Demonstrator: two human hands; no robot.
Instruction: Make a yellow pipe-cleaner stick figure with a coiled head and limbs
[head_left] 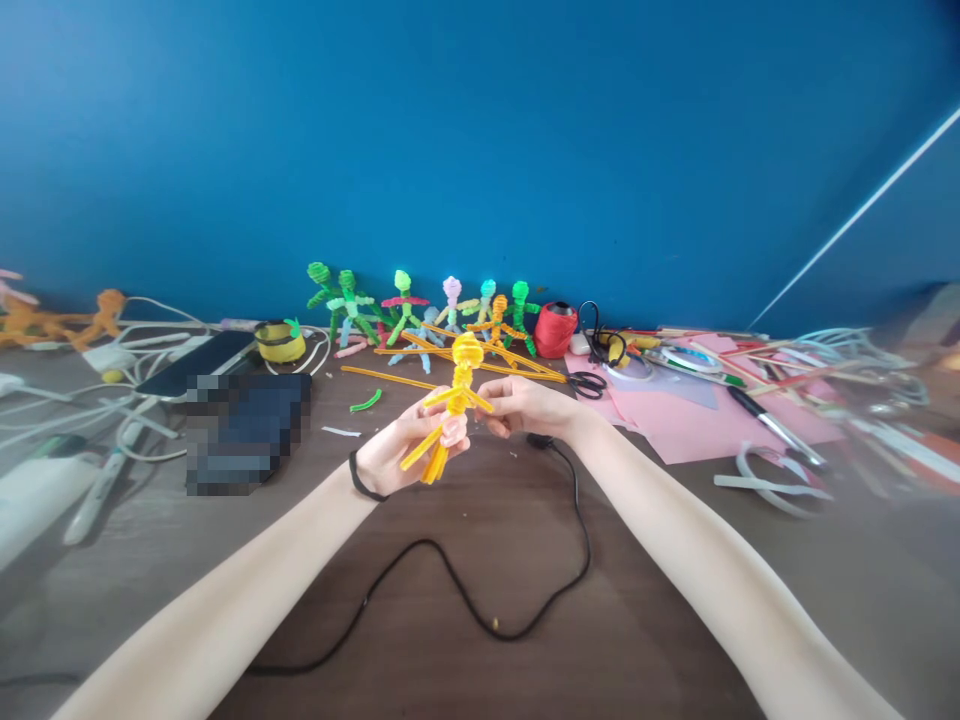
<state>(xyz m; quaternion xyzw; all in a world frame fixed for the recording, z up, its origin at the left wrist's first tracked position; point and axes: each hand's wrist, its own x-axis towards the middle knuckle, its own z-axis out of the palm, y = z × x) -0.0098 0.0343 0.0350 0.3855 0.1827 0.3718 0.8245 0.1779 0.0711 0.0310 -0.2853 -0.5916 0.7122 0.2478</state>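
Open tabletop [517, 545] below hands [401, 442], black cable [514, 637] across it, figures [519, 312] behind

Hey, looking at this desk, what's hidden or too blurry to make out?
In the head view:
Yellow figure: lower body partly covered by the left hand.
Black cord: one stretch hidden behind the left forearm.
Dark rectangular object: details masked by pixelation.
Orange piece, far right: blurred, cut off by the edge.
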